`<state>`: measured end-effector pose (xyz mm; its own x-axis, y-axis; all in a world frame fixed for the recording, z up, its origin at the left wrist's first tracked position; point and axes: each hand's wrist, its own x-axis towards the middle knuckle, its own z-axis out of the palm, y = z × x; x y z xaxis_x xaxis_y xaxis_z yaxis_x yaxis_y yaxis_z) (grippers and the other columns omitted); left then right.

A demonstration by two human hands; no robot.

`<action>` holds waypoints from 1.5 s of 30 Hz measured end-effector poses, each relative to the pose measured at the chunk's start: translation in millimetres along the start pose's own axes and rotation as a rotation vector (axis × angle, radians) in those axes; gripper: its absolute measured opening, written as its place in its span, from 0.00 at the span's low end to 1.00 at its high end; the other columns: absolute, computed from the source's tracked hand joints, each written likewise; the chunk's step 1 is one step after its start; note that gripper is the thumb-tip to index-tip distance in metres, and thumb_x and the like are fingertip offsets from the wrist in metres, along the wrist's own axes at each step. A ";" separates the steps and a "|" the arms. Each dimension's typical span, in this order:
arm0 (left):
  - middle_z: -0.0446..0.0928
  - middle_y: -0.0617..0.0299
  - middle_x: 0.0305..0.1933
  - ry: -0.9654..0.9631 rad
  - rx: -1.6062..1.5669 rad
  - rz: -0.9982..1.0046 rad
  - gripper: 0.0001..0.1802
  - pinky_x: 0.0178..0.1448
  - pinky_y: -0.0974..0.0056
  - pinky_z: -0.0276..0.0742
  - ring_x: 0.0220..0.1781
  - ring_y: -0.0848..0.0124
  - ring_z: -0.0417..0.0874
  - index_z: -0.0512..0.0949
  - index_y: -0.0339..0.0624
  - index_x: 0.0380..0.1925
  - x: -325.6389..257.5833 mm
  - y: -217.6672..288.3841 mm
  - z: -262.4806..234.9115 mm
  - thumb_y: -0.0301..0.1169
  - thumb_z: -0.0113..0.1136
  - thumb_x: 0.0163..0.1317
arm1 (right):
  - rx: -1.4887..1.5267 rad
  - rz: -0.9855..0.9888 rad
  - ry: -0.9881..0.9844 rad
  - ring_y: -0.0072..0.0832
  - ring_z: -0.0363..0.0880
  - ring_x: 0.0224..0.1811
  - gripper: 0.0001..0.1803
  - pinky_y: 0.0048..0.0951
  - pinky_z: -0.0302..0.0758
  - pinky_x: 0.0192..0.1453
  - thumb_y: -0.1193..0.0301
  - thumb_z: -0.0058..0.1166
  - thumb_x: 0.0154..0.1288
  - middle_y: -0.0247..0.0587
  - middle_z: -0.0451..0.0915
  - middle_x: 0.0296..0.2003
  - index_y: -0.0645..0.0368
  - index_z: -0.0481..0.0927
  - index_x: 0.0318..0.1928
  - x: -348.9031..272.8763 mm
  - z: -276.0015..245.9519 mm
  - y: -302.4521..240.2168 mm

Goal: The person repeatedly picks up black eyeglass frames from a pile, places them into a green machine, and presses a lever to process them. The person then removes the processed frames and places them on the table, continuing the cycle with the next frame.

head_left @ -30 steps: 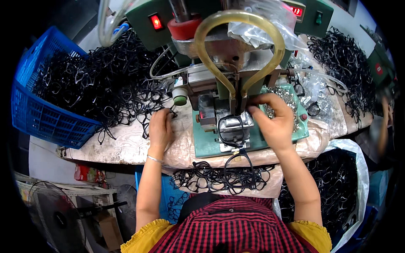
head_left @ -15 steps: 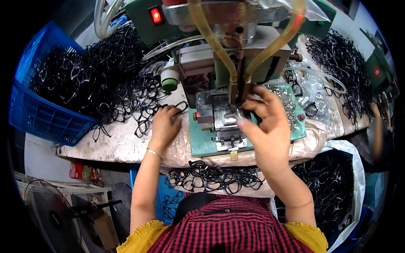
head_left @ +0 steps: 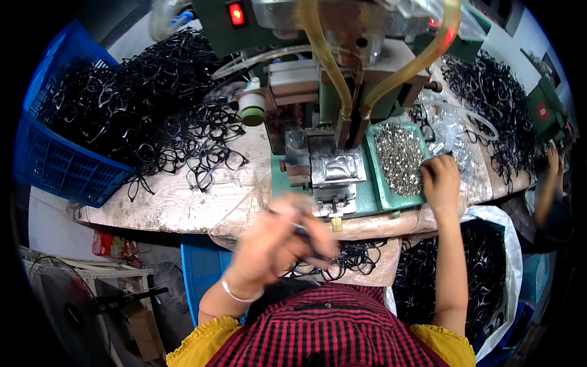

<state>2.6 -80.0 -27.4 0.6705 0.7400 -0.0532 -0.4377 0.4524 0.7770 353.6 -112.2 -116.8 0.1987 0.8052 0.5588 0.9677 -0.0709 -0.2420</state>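
My left hand (head_left: 269, 248) is blurred by motion in front of the machine, its fingers closed around a black eyeglass frame (head_left: 309, 238). At the right rim of a green tray (head_left: 380, 194) rests my right hand (head_left: 443, 186). Its fingers are curled down at the small silvery metal parts (head_left: 398, 160) heaped there; whatever they pinch is hidden. Between my hands stands the bench machine, with a metal fixture block (head_left: 336, 166) under two yellowish tubes (head_left: 322, 61). More black eyeglass frames (head_left: 361, 257) lie along the table's front edge, partly behind my left hand.
A blue basket (head_left: 67, 162) and a large heap of black eyeglass frames (head_left: 140, 110) fill the left side. Another heap (head_left: 498, 116) lies far right, near a co-worker's arm (head_left: 550, 177). A white-lined sack (head_left: 512, 269) of frames stands lower right; a fan (head_left: 67, 309) is lower left.
My left hand has come off the tabletop toward my body, now with an eyeglass frame in it. My right hand has left the fixture and moved right to the tray of metal parts.
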 end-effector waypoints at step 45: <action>0.82 0.58 0.41 0.623 1.313 0.344 0.09 0.51 0.64 0.75 0.44 0.68 0.81 0.80 0.37 0.39 24.2 35.7 -146.5 0.30 0.64 0.63 | 1.019 0.685 0.480 0.18 0.78 0.42 0.09 0.20 0.75 0.49 0.75 0.55 0.71 0.33 0.82 0.41 0.61 0.81 0.48 -6.7 47.3 -37.6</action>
<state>-84.5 27.0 -92.8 0.1442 0.9559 0.2557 0.5472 -0.2923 0.7843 308.6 -87.0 -148.9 0.8379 0.4809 0.2583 0.1421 0.2648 -0.9538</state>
